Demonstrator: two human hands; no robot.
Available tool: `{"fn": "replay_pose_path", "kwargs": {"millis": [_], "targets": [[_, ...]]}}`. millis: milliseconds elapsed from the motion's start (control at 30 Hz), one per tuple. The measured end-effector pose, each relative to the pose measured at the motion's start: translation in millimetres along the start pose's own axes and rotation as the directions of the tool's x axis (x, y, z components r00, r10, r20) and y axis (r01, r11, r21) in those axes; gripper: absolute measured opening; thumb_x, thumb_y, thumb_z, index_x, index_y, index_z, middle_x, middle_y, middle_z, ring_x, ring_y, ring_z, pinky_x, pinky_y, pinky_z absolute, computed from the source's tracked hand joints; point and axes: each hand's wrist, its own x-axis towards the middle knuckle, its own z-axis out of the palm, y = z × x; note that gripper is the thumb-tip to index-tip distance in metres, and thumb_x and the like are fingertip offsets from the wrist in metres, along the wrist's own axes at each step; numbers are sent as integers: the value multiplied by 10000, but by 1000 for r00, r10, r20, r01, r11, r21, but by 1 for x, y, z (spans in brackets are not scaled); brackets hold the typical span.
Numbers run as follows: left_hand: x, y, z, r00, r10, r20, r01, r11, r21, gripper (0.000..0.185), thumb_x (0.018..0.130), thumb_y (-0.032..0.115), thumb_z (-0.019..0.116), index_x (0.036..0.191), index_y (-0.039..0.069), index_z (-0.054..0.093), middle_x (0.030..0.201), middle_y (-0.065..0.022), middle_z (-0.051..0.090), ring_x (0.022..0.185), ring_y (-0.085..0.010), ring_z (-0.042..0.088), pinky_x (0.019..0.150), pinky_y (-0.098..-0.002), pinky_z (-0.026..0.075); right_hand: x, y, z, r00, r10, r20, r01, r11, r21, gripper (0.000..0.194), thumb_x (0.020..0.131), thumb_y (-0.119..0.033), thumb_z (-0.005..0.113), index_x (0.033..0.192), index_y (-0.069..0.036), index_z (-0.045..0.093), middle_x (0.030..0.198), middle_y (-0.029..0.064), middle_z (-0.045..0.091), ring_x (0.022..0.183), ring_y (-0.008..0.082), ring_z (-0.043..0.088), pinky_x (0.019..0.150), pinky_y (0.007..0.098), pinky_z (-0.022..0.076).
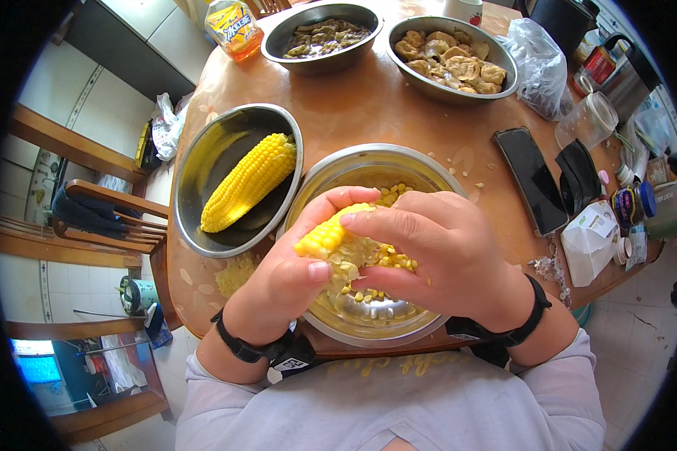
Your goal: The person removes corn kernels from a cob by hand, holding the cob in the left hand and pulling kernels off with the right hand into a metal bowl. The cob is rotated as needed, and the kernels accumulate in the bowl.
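My left hand (285, 273) is closed around a partly stripped corn cob (324, 237), with its thumb below and fingers above. Yellow kernels show on the cob's upper left part; its lower side is bare and pale. The fingers of my right hand (429, 242) touch the cob from the right, the index finger on the kernels. Both hands are above a steel bowl (366, 332) that holds loose corn kernels (396, 259). To the left, a full ear of corn (251, 183) lies in a second steel bowl (189, 211). A bare cob (238, 273) partly shows beside my left wrist.
Two steel bowls of food, one dark (327, 65) and one with brown pieces (457, 93), stand at the back. A drink bottle (234, 31) is at back left. On the right lie a smartphone (530, 177), a black pouch (580, 175), a plastic jar (587, 121) and a white package (591, 242).
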Motion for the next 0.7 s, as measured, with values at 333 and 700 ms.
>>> {"fn": "replay_pose_path", "kwargs": {"millis": [333,700], "targets": [[0,-2,4,995,-41,-89,47,997,65,869,778,390,728,1471,47,332,1370,-115,510,1300,-210,516,1109,-344,412,-3,4,1,998,20,67,-17,999,-49,313,738,-161,818,952,-136,591,770,61,610,674,304,628,571,426,471],[2,-3,-5,995,-48,-82,46,999,-27,900,742,447,772,1444,55,371,1298,-102,554,1144,-191,601,891,-283,523,-4,7,4,997,54,50,-55,998,12,259,774,-213,816,895,-129,602,777,56,612,684,289,630,589,398,490]]}}
